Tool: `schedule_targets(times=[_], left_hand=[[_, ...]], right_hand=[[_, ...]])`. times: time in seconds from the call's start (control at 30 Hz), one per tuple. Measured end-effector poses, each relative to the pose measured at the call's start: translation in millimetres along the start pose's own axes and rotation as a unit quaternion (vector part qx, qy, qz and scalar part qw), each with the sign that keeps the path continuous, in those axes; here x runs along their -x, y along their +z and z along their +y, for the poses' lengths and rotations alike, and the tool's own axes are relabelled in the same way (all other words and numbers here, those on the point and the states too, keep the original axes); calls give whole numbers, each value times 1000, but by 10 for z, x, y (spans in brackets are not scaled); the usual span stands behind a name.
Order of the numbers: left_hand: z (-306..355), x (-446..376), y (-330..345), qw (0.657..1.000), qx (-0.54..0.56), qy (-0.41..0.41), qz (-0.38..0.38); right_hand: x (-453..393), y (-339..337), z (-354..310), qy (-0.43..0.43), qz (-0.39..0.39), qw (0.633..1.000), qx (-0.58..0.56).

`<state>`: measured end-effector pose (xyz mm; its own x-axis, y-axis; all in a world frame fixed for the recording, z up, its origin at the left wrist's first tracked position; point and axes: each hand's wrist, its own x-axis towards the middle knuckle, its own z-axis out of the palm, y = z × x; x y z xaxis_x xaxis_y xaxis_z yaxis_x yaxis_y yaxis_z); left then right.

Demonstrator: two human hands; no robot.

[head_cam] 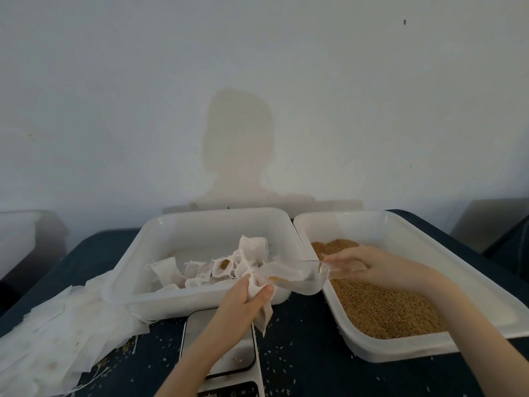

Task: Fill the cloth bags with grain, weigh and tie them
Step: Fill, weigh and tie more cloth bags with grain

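One cloth bag [259,303] inside left hand [243,299] grip.

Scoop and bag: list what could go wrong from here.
1. The left hand holds the bag above the scale and cloth, not over a tray; grain missing its mouth would likely scatter there, where loose grains already lie.
2. The scoop in the right hand is tipped at the bunched mouth, which may fold shut.

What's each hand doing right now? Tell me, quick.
Left hand: closed, gripping a cloth bag by its mouth.
Right hand: closed, holding a clear scoop, its tip at the bag's mouth.
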<state>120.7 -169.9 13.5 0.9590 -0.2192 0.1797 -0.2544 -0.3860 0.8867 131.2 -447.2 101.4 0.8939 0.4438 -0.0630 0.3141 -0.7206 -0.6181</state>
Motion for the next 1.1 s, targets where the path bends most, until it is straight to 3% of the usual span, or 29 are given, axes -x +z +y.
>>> schedule_targets(times=[0.2, 0.37, 0.47, 0.6, 0.7, 0.77, 0.9, 1.0, 1.1], left_hand=[[24, -13, -25, 998, -64, 23, 10], [-52, 7, -76, 976, -200, 79, -16], [-124, 23, -98, 954, -277, 106, -37], [-200, 51, -114, 885, -444, 140, -31], [-271, 86, -175, 858, -491, 146, -32], [-353, 128, -230, 866, -479, 136, -43], [-509, 227, -368, 925, -370, 72, -39], [-585, 228, -471, 932, -356, 18, -62], [-631, 277, -563, 952, -295, -25, -72]], right_hand=[[61, 35, 242, 21, 29, 999, -22], [111, 72, 597, 112, 87, 984, 104], [93, 105, 737, 178, 81, 967, 162], [24, 209, 755, 230, 46, 951, 202], [-41, 282, 743, 244, 4, 936, 253], [-64, 324, 716, 257, -24, 928, 270], [-80, 369, 613, 270, -9, 907, 323], [-102, 431, 366, 216, 95, 904, 356], [-159, 654, -60, 87, 207, 936, 270]])
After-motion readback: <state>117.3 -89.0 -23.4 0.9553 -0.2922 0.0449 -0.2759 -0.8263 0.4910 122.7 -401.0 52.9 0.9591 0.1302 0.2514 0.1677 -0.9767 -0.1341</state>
